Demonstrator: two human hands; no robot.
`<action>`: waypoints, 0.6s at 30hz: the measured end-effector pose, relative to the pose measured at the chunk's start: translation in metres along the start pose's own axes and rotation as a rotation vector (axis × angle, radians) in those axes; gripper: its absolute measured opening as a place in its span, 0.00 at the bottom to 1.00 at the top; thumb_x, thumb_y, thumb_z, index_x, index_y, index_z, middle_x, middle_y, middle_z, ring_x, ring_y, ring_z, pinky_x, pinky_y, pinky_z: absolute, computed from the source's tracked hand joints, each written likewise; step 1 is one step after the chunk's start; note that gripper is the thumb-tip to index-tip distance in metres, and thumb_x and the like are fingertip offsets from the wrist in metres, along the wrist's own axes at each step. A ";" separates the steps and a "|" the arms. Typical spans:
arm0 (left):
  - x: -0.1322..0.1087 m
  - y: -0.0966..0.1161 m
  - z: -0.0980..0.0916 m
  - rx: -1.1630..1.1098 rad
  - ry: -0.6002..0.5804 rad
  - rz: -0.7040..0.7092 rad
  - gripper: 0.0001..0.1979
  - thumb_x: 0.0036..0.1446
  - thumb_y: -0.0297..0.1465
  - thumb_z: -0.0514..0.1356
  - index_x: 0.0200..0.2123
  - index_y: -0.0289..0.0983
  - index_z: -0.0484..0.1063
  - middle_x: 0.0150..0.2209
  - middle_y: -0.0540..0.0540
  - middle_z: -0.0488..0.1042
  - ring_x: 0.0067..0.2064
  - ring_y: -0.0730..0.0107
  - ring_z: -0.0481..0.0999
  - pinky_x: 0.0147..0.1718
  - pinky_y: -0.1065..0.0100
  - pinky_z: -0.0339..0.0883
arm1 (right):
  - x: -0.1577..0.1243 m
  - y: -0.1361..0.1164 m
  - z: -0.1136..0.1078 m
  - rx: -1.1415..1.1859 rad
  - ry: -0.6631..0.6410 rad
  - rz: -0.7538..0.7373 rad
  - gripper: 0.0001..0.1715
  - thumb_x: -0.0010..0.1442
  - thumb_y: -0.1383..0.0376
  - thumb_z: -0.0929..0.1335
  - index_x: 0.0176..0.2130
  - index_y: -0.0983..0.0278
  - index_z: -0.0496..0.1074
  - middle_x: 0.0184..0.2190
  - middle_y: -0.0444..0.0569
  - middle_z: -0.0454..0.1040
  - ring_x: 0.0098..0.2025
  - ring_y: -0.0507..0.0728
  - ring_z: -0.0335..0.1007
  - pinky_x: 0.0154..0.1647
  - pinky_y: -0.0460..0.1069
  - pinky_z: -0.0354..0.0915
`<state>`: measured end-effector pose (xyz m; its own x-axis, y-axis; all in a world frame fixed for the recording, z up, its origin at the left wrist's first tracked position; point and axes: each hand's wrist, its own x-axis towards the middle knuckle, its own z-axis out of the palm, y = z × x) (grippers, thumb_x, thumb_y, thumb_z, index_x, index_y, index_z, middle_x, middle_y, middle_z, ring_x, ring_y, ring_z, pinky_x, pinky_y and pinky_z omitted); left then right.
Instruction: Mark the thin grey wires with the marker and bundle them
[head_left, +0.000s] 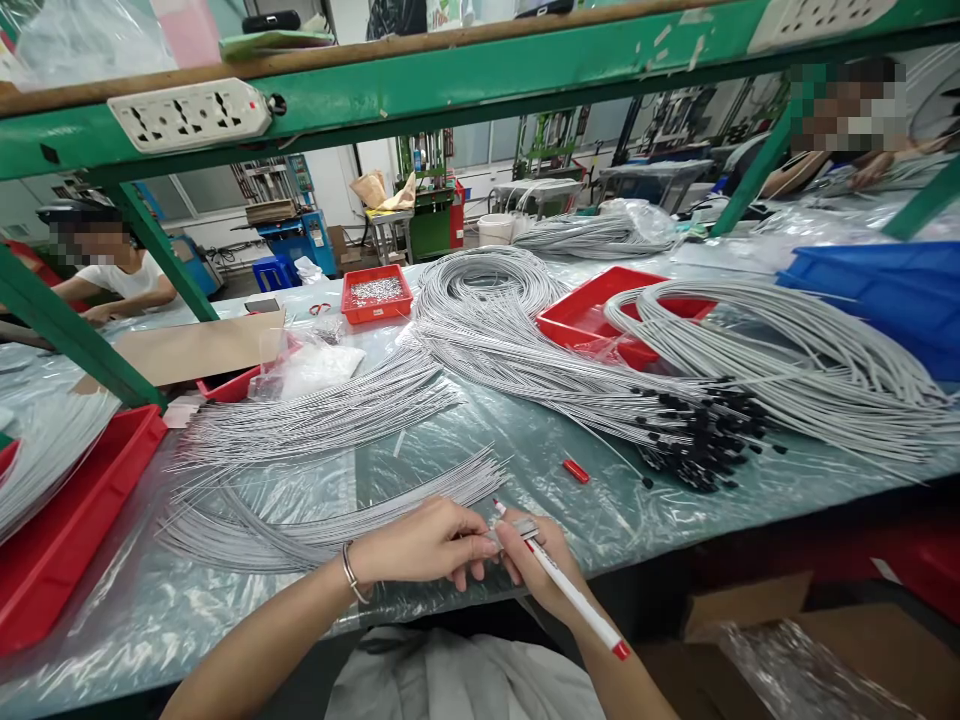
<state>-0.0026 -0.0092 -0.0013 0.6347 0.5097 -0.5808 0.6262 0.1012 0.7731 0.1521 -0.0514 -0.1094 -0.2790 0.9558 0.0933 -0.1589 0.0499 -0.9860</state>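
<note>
Across a plastic-covered table (pixel 517 440), black-ended grey cables (pixel 540 365) stretch toward the right edge; a smaller cable bundle (pixel 337 530) lies by the near edge. Over that edge, the left hand (pixel 424 542) meets the right hand (pixel 546 570), which clasps an uncapped red-and-white marker (pixel 576 600) and a small grey piece (pixel 527 527); the left's grip is unclear. A red cap (pixel 575 471) lies just beyond.

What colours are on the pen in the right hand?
The pen is white with a red end, best seen in the head view.
</note>
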 end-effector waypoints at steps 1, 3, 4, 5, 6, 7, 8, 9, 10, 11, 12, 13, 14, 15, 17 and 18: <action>0.000 0.000 0.000 0.019 0.000 0.001 0.18 0.61 0.39 0.50 0.31 0.29 0.67 0.29 0.45 0.72 0.24 0.79 0.70 0.23 0.80 0.62 | 0.000 0.000 0.000 -0.001 0.001 0.002 0.25 0.65 0.56 0.59 0.21 0.66 0.58 0.11 0.44 0.59 0.14 0.49 0.54 0.17 0.44 0.50; 0.001 0.001 0.000 0.054 0.006 0.006 0.18 0.62 0.39 0.49 0.30 0.29 0.66 0.27 0.45 0.71 0.23 0.80 0.69 0.22 0.81 0.61 | 0.000 0.000 0.000 -0.007 -0.002 -0.002 0.26 0.66 0.55 0.58 0.21 0.66 0.58 0.11 0.45 0.59 0.14 0.49 0.55 0.17 0.45 0.50; 0.001 0.001 0.000 0.063 0.010 0.005 0.18 0.62 0.39 0.49 0.29 0.29 0.66 0.27 0.46 0.71 0.23 0.80 0.69 0.22 0.81 0.60 | 0.000 0.000 -0.001 -0.011 0.001 -0.004 0.26 0.66 0.55 0.58 0.21 0.66 0.58 0.11 0.45 0.59 0.14 0.49 0.55 0.17 0.45 0.50; 0.001 0.001 0.001 0.060 0.016 0.000 0.18 0.62 0.39 0.49 0.30 0.29 0.66 0.27 0.46 0.71 0.23 0.79 0.69 0.22 0.80 0.61 | 0.000 0.000 -0.001 -0.018 0.005 0.000 0.26 0.66 0.56 0.58 0.20 0.66 0.58 0.11 0.45 0.59 0.14 0.49 0.55 0.18 0.44 0.51; 0.001 0.000 0.001 0.049 0.019 -0.006 0.18 0.61 0.39 0.49 0.30 0.29 0.66 0.27 0.46 0.71 0.24 0.78 0.70 0.22 0.80 0.61 | 0.000 0.000 -0.002 -0.023 0.006 0.008 0.26 0.66 0.56 0.58 0.20 0.66 0.58 0.11 0.44 0.59 0.14 0.49 0.55 0.18 0.44 0.51; 0.002 -0.001 0.001 0.037 0.021 -0.012 0.18 0.61 0.39 0.50 0.30 0.29 0.66 0.28 0.45 0.72 0.25 0.77 0.71 0.23 0.79 0.62 | 0.000 0.000 -0.002 -0.026 0.006 0.018 0.25 0.65 0.56 0.59 0.20 0.66 0.57 0.11 0.44 0.59 0.14 0.49 0.55 0.18 0.44 0.51; 0.002 -0.001 0.002 0.025 0.023 -0.017 0.17 0.61 0.39 0.50 0.31 0.29 0.67 0.29 0.45 0.72 0.26 0.76 0.72 0.24 0.79 0.63 | 0.000 0.000 -0.002 -0.029 0.008 0.028 0.25 0.64 0.57 0.60 0.20 0.66 0.57 0.11 0.44 0.59 0.14 0.49 0.54 0.17 0.44 0.51; 0.002 -0.002 0.002 0.018 0.027 -0.020 0.16 0.60 0.38 0.51 0.31 0.29 0.67 0.30 0.45 0.73 0.27 0.75 0.73 0.25 0.78 0.64 | 0.000 0.001 -0.003 -0.033 0.012 0.035 0.24 0.64 0.58 0.61 0.20 0.66 0.57 0.11 0.44 0.59 0.14 0.49 0.54 0.17 0.44 0.51; 0.002 -0.002 0.002 0.021 0.030 -0.019 0.16 0.60 0.38 0.52 0.31 0.29 0.67 0.32 0.45 0.73 0.28 0.75 0.74 0.26 0.78 0.65 | 0.001 0.001 -0.002 -0.037 0.015 0.035 0.24 0.63 0.58 0.61 0.20 0.66 0.57 0.11 0.44 0.59 0.14 0.49 0.54 0.17 0.44 0.51; 0.002 -0.003 0.002 0.027 0.032 -0.016 0.15 0.60 0.37 0.52 0.31 0.29 0.68 0.33 0.44 0.73 0.29 0.74 0.74 0.27 0.78 0.65 | 0.001 0.001 -0.002 -0.041 0.020 0.033 0.23 0.63 0.59 0.62 0.20 0.66 0.57 0.11 0.43 0.59 0.14 0.49 0.54 0.17 0.44 0.51; 0.002 -0.003 0.003 0.032 0.032 -0.013 0.15 0.60 0.37 0.52 0.31 0.29 0.68 0.33 0.44 0.74 0.30 0.74 0.74 0.27 0.77 0.66 | 0.001 0.001 -0.001 -0.042 0.024 0.028 0.23 0.63 0.59 0.62 0.20 0.66 0.57 0.11 0.43 0.59 0.14 0.49 0.54 0.17 0.44 0.51; 0.002 -0.003 0.003 0.033 0.030 -0.008 0.15 0.60 0.37 0.52 0.31 0.29 0.68 0.33 0.44 0.74 0.30 0.73 0.74 0.28 0.77 0.66 | 0.001 0.002 -0.001 -0.044 0.027 0.026 0.23 0.63 0.60 0.62 0.20 0.66 0.57 0.11 0.43 0.59 0.14 0.49 0.54 0.17 0.44 0.51; 0.002 -0.003 0.003 0.027 0.025 -0.003 0.16 0.60 0.37 0.51 0.31 0.29 0.68 0.31 0.44 0.73 0.30 0.72 0.74 0.28 0.77 0.67 | 0.001 0.003 0.000 -0.041 0.029 0.021 0.22 0.63 0.60 0.62 0.20 0.66 0.57 0.11 0.43 0.59 0.14 0.49 0.54 0.18 0.44 0.52; 0.002 -0.003 0.003 0.009 0.019 -0.001 0.16 0.61 0.38 0.51 0.32 0.29 0.68 0.30 0.43 0.73 0.30 0.71 0.74 0.28 0.76 0.67 | 0.001 0.003 0.001 -0.037 0.032 0.017 0.22 0.63 0.61 0.62 0.20 0.66 0.57 0.11 0.43 0.58 0.14 0.48 0.54 0.18 0.44 0.52; 0.002 -0.003 0.002 -0.055 0.003 -0.013 0.18 0.60 0.39 0.51 0.32 0.28 0.68 0.28 0.42 0.72 0.30 0.70 0.74 0.28 0.74 0.67 | 0.001 0.005 0.000 -0.031 0.031 0.001 0.23 0.64 0.61 0.61 0.20 0.66 0.57 0.11 0.43 0.59 0.14 0.48 0.55 0.19 0.44 0.52; 0.002 -0.003 0.001 -0.097 -0.003 -0.023 0.18 0.60 0.40 0.52 0.33 0.28 0.69 0.28 0.42 0.72 0.30 0.70 0.74 0.28 0.74 0.67 | 0.002 0.007 -0.001 -0.026 0.026 -0.023 0.22 0.64 0.60 0.61 0.21 0.66 0.58 0.12 0.43 0.60 0.15 0.48 0.55 0.19 0.44 0.53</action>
<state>-0.0028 -0.0091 -0.0053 0.6217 0.5041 -0.5995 0.5942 0.1950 0.7803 0.1512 -0.0493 -0.1158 -0.2506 0.9615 0.1129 -0.1398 0.0794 -0.9870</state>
